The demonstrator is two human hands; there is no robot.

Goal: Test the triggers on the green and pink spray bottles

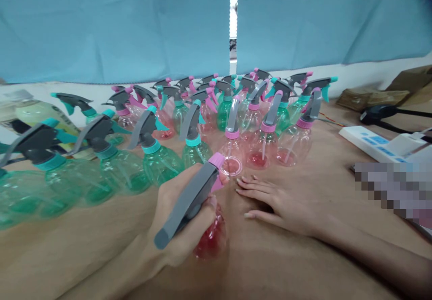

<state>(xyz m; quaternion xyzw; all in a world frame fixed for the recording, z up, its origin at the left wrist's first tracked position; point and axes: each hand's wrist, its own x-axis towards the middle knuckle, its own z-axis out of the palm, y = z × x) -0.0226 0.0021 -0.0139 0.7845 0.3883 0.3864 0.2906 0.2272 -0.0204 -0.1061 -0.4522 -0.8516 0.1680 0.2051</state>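
Observation:
My left hand [184, 219] is wrapped round the neck of a pink spray bottle [212, 237] near the table's front. Its grey and pink trigger head tops the grip, and my fingers cover the collar. To the right, my right hand [270, 198] lies palm down on the table with its fingers stretched out, holding nothing. Just beyond the fingertips stands another pink spray bottle [232, 156], with more pink ones beside it. A row of green spray bottles [162, 165] extends leftward from there.
More pink and green spray bottles stand behind, towards the blue curtain [111, 29]. A white power strip [371, 142] lies on the right, near brown cardboard [374, 97] and a black cable. At far left is a blurred yellowish bottle [43, 115].

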